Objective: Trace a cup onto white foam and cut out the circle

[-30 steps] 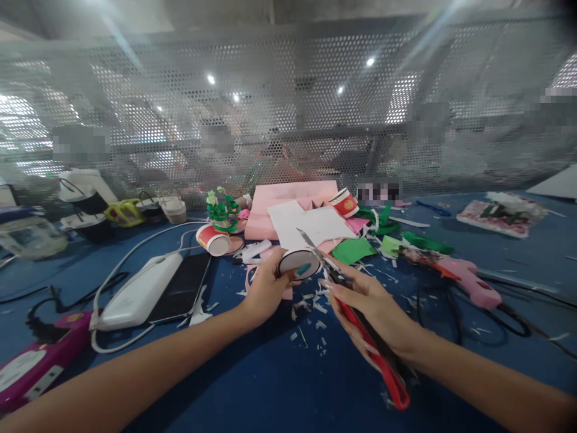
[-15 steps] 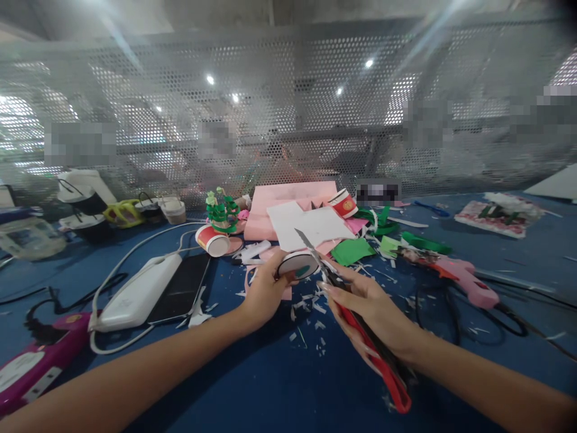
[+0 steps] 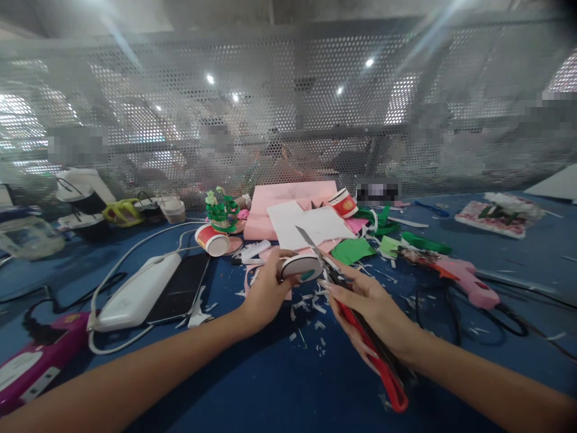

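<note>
Between the thumb and fingers of my left hand [image 3: 269, 287] is a small white disc [image 3: 301, 268] with a dark rim and a teal patch on it. My right hand [image 3: 367, 307] is closed around red-handled scissors [image 3: 369, 349], whose blades point up and to the left. The blades pass at the disc's right edge. White paper [image 3: 311, 225] lies just behind both hands, on top of pink sheets [image 3: 265, 210]. Small white scraps [image 3: 315, 300] are scattered on the blue table below the disc.
A white power bank [image 3: 137, 291] and a dark phone [image 3: 180, 288] lie left, near a purple power strip [image 3: 45, 361]. At right is a pink glue gun [image 3: 469, 282] with its cable. Red paper cups [image 3: 211, 240], green paper [image 3: 353, 251] and a perforated screen [image 3: 288, 120] stand beyond.
My left hand and the disc have shifted slightly to the right, and the disc has turned a little. The scissors have moved very slightly, still in my right hand.
</note>
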Demonstrator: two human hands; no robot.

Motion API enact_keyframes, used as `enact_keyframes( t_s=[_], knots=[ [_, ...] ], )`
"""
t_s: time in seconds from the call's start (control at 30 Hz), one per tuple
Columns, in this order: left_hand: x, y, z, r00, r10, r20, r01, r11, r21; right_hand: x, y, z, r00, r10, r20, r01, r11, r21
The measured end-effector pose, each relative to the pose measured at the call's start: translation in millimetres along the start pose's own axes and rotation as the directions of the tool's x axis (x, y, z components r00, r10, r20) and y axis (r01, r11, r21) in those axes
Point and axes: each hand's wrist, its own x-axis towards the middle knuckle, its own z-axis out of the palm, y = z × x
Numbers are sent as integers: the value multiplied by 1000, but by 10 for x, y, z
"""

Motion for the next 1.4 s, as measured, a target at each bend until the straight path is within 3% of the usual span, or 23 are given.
enact_keyframes(
  t_s=[0.23, 0.57, 0.77, 1.2, 1.4],
  knots=[
    [10, -31, -18, 999, -19, -42, 21, 999, 41, 4, -2, 8, 999, 23, -29, -24, 1000, 0],
    [-16, 95, 0, 999, -33, -28, 34, 999, 23, -1, -11, 12, 999, 26, -22, -27, 999, -37],
    [-38, 57, -2, 999, 19, -47, -13, 993, 119, 2, -8, 8, 999, 23, -24, -24, 997, -70],
    [-90, 100, -13, 993, 105, 54, -118, 922, 369, -2, 7, 1, 1000, 15, 8, -15, 998, -63],
    [-84, 88, -9, 996, 82, 18, -83, 936, 342, -1, -2, 3, 1000, 24, -7, -24, 999, -47]
  ],
)
